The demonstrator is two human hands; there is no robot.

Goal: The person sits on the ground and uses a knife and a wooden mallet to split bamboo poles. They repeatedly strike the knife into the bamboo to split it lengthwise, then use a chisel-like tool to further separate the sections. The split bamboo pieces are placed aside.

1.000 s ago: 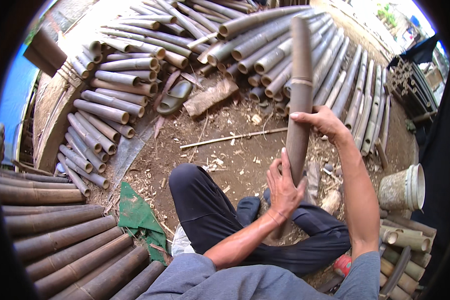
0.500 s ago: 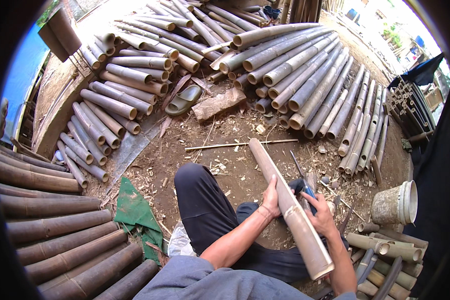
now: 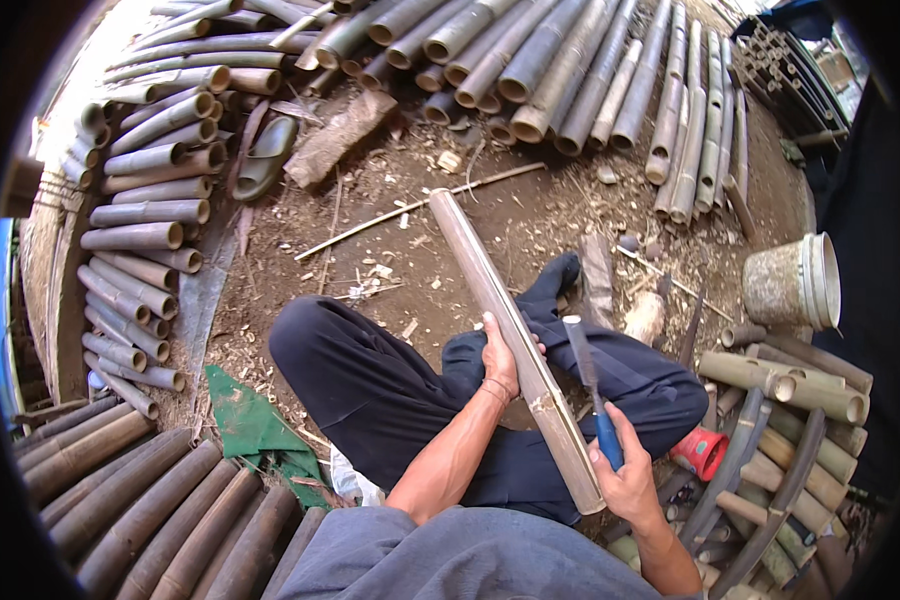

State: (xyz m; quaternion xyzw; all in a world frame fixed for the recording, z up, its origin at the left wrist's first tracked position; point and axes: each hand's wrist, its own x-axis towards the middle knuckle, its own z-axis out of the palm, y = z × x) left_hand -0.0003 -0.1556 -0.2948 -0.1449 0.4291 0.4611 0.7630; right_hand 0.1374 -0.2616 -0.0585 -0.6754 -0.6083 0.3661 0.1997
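My left hand point(image 3: 500, 365) is wrapped round the middle of a bamboo pole point(image 3: 542, 395), which slants across my lap with its far end over the ground. A pale scraped patch shows at the node on its nearer half. In my right hand point(image 3: 628, 478) is a chisel point(image 3: 607, 435) with a blue handle and a flat metal blade. The blade points up and away from me, beside the pole and apart from it. My crossed legs point(image 3: 370, 375) in dark trousers lie beneath.
Stacked bamboo poles point(image 3: 560, 80) fan across the back, with more at left point(image 3: 150, 500). Shorter pieces point(image 3: 770, 400) lie at right near a dirty white bucket point(image 3: 778, 282) and a red container point(image 3: 700, 452). A slipper point(image 3: 267, 160), wood block point(image 3: 340, 140), thin stick point(image 3: 420, 207) and green cloth point(image 3: 250, 415) lie around.
The view has shifted. My right hand has moved the chisel back from the pole's far side toward me, blade now raised. My left hand still grips the pole.
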